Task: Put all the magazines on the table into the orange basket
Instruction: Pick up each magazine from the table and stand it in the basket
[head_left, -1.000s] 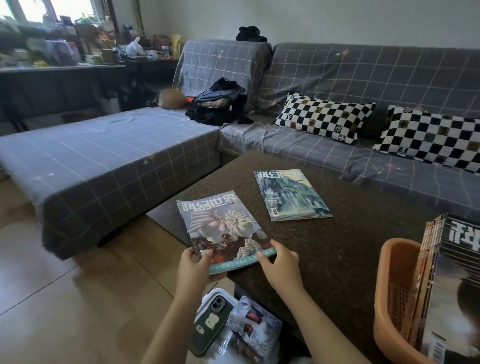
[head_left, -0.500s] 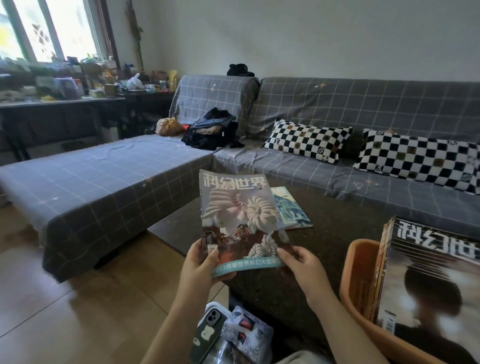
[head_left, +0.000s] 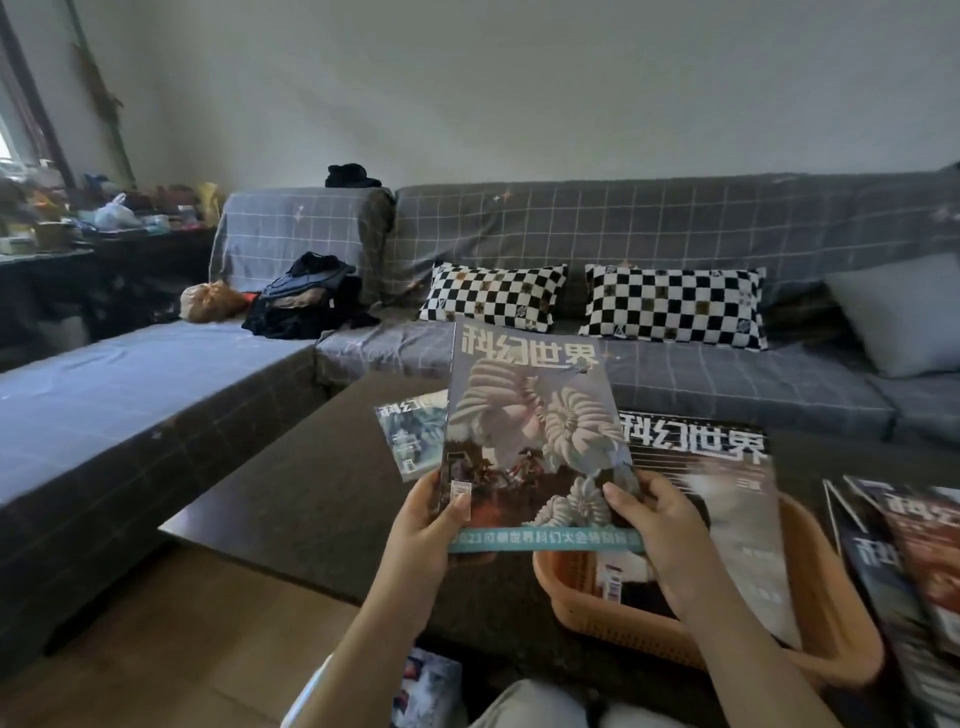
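Note:
I hold a magazine with a pale shell-like cover (head_left: 530, 431) upright in the air above the dark table (head_left: 311, 499). My left hand (head_left: 426, 525) grips its lower left corner, and my right hand (head_left: 660, 525) grips its lower right corner. Just to the right stands the orange basket (head_left: 810, 613), with magazines upright in it; the front one has a dark cover (head_left: 727, 499). A teal-covered magazine (head_left: 410, 436) lies flat on the table behind the held one, partly hidden. More magazines (head_left: 904, 566) lie at the far right of the table.
A grey checked sofa (head_left: 675, 234) wraps round the table's far and left sides, with two checkerboard cushions (head_left: 493, 296) and a black bag (head_left: 306, 296). A printed item (head_left: 426, 691) lies on the floor by my knees. A cluttered side table (head_left: 78, 234) stands at far left.
Both hands lifted the shell-cover magazine off the table, stood it upright and carried it right toward the basket. The view swung right, so the basket and more magazines came into sight.

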